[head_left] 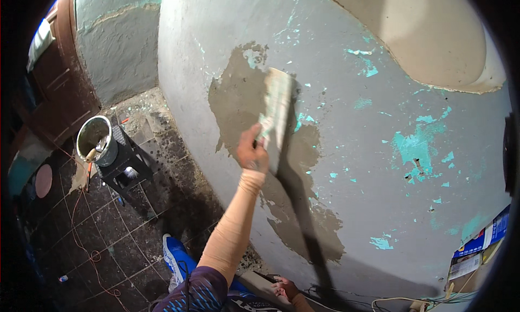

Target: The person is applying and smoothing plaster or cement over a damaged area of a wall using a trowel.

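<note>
My left hand, at the end of a tan-sleeved arm, is closed round the handle of a long plastering float. The float's pale body is stained with teal and stands nearly upright against the wall, casting a long shadow. Under and around it spreads a patch of wet grey-brown plaster with ragged edges, continuing down to the lower right. Low in the picture, my right hand has its fingers curled at the edge of a flat grey board, partly hidden by my body.
Grey wall bears flakes of teal paint. At left, a bucket with tools inside stands on a dark stool. Orange cord trails over dark floor tiles. Cables and blue packaging lie at lower right.
</note>
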### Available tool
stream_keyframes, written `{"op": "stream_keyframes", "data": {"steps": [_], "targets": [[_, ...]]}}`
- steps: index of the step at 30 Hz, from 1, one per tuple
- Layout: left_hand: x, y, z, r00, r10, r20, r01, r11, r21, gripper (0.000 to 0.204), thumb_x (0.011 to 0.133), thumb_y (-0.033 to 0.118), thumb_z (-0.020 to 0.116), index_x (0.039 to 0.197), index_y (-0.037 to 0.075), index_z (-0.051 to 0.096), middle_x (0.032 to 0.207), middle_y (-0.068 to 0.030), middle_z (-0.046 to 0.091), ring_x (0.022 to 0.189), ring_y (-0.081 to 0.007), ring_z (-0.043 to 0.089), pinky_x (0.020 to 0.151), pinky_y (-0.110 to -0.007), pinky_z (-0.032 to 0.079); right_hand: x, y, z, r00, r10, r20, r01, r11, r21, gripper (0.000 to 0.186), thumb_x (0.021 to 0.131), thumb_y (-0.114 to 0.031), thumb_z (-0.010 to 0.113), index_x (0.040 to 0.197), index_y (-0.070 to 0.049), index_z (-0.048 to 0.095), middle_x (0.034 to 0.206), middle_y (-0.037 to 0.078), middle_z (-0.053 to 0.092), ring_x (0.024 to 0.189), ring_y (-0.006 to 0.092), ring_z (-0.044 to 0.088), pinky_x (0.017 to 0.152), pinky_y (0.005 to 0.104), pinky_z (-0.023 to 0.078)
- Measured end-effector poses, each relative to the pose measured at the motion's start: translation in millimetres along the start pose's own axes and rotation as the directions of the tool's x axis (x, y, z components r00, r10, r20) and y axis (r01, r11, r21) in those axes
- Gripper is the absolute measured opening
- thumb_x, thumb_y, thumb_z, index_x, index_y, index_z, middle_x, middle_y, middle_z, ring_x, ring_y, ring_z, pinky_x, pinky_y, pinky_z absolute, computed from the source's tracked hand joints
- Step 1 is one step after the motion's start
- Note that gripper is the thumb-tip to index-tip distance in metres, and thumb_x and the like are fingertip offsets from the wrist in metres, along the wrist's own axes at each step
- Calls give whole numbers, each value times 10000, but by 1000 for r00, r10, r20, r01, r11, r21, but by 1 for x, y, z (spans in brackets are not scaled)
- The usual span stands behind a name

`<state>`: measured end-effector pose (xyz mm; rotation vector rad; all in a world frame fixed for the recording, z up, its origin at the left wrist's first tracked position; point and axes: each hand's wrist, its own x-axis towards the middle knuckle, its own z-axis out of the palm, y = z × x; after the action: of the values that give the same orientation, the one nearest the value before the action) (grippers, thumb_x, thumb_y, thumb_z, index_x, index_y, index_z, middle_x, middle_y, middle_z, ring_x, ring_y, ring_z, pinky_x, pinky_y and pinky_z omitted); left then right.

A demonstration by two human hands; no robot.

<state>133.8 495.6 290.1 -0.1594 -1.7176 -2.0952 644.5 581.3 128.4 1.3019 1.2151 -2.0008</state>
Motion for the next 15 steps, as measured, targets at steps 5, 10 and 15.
{"op": "stream_keyframes", "data": {"steps": [5, 10, 15], "targets": [[-56, 59, -27, 951, -10, 308, 49, 992, -117, 365, 742, -95, 504, 1079, 12, 594, 1049, -145, 595, 953, -271, 573, 848, -336, 449, 18, -19, 6, 999, 9, 47, -7, 999, -39, 626, 814, -227, 617, 1330, -18, 331, 1020, 177, 570, 706, 180, 583, 632, 306, 510], [-17, 25, -46, 991, 132, 15, -131, 991, -31, 342, 792, -67, 473, 1113, 0, 570, 1049, -146, 589, 974, -278, 561, 853, -351, 446, 26, -38, 17, 994, -86, 63, 92, 992, -87, 581, 826, -186, 601, 1320, -17, 345, 1021, 171, 573, 707, 174, 579, 620, 291, 508], [48, -45, -31, 985, -109, -138, 123, 988, 98, 327, 762, -62, 513, 1063, 36, 598, 998, -133, 593, 925, -272, 577, 807, -327, 456, 14, -28, 24, 997, -59, 55, 60, 998, -19, 679, 782, -292, 672, 1324, -38, 352, 1019, 159, 580, 697, 176, 587, 616, 308, 505]]}}
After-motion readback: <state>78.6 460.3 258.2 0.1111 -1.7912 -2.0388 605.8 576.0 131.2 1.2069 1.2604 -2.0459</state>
